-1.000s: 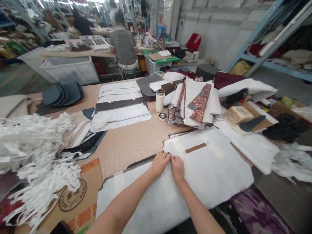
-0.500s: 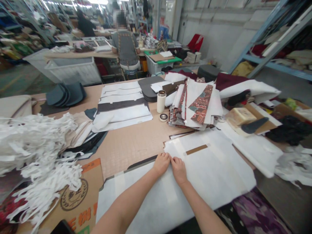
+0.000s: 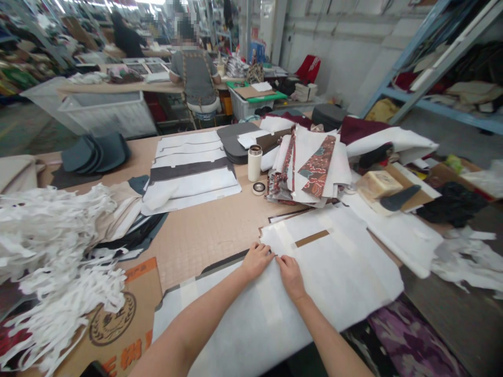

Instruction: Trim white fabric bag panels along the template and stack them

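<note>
A large white sheet with a brown rectangular slot lies across the front of the table, and another white sheet extends to its left, a dark strip along its back edge. My left hand rests at the back edge of the left sheet, fingers curled and together. Close to its right, my right hand has its fingers bent down in a pinch on the sheets. The fingertips of the two hands nearly meet. Whatever lies between them is too small to make out.
Behind the sheets stand an open cream flask, its lid and stacked patterned fabric pieces. White strips heap at left above a cardboard box. A seated person is at a farther table.
The view has shifted slightly, moving the scene a little left. Both hands stay at nearly the same spot on the sheets, and a small gap shows between their fingertips.
</note>
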A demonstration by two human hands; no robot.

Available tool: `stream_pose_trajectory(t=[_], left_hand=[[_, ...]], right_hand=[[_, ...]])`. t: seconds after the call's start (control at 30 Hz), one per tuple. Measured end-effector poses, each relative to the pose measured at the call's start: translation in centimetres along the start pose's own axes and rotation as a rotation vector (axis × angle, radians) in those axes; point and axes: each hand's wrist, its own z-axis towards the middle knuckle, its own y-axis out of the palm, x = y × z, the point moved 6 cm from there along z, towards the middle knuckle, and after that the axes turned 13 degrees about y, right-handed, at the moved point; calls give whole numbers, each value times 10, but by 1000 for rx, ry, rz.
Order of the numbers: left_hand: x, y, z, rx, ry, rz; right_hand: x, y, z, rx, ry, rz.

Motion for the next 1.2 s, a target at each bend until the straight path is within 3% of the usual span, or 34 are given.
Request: stream_pose_trajectory(t=[0.23, 0.43, 0.53, 0.7, 0.87, 1.03, 1.2], left_hand=[[9, -4, 3, 8, 112, -11], [7, -4, 1, 15, 115, -29], [-5, 1, -7, 53, -76, -78], [-33, 9, -31, 83, -617, -204], [-43, 3, -36, 9, -818, -356], [-42, -2, -34, -5, -762, -359], [-30, 8, -38, 38, -556, -287]], right_hand=[[4, 2, 1, 42, 35, 30], [0, 0, 2, -72, -77, -63], [0, -2, 9, -155, -122, -73], [2, 7, 39, -218, -50, 9], [-9, 31, 66, -255, -81, 90], [-13, 38, 72, -345, -211, 42], [-30, 23, 69, -357, -355, -34]])
